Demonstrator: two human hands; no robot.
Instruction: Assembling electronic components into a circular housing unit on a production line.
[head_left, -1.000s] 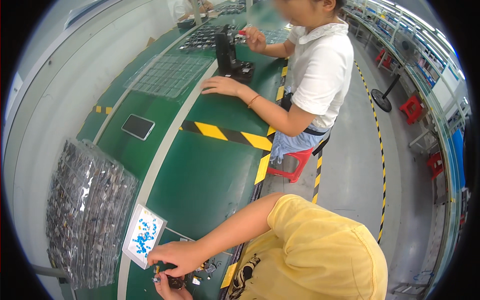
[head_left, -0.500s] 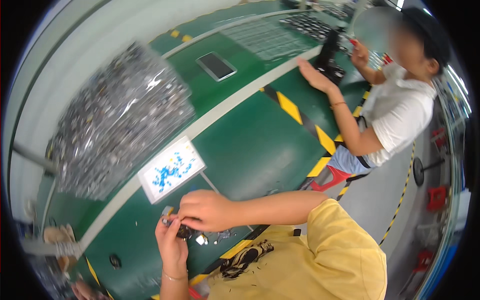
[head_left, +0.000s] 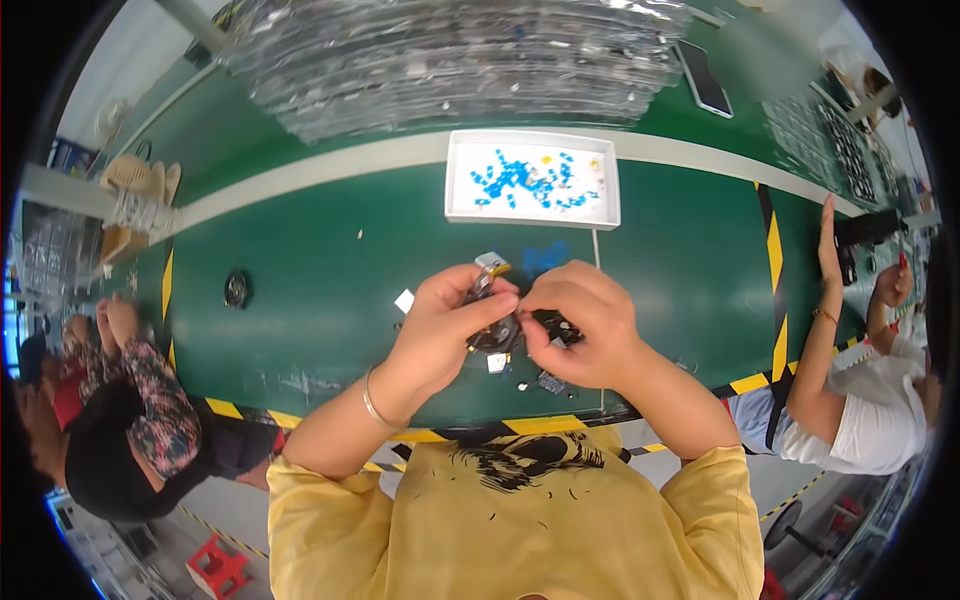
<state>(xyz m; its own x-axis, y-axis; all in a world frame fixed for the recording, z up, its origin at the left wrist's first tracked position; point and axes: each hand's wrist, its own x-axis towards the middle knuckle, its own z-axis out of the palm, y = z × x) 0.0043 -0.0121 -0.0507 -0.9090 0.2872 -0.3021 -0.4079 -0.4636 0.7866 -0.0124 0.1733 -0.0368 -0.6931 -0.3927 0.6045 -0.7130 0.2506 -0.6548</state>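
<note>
Close together over the bench, both hands work on one small part. My left hand (head_left: pixel 432 330) is closed round a small black electronic assembly (head_left: pixel 495 338), its thumb on top. A silver and yellow piece (head_left: pixel 492 263) sticks out above the left fingers. My right hand (head_left: pixel 592 325) is pinched against the assembly's right side; whatever lies between its fingertips is hidden. Just beneath the hands lie a small white piece (head_left: pixel 497 364) and dark small parts (head_left: pixel 551 383). Another white piece (head_left: pixel 404 301) rests beside the left hand.
Beyond the hands, a white box (head_left: pixel 532 222) holds many tiny blue pieces. Stacked clear plastic trays (head_left: pixel 450 70) fill the back, with a phone (head_left: pixel 704 80) beside them. A round black part (head_left: pixel 236 290) lies left. Co-workers sit left (head_left: pixel 165 420) and right (head_left: pixel 860 400).
The view has swung round, so the white box now sits straight ahead and the left co-worker shows more. Both hands stay together at the black assembly.
</note>
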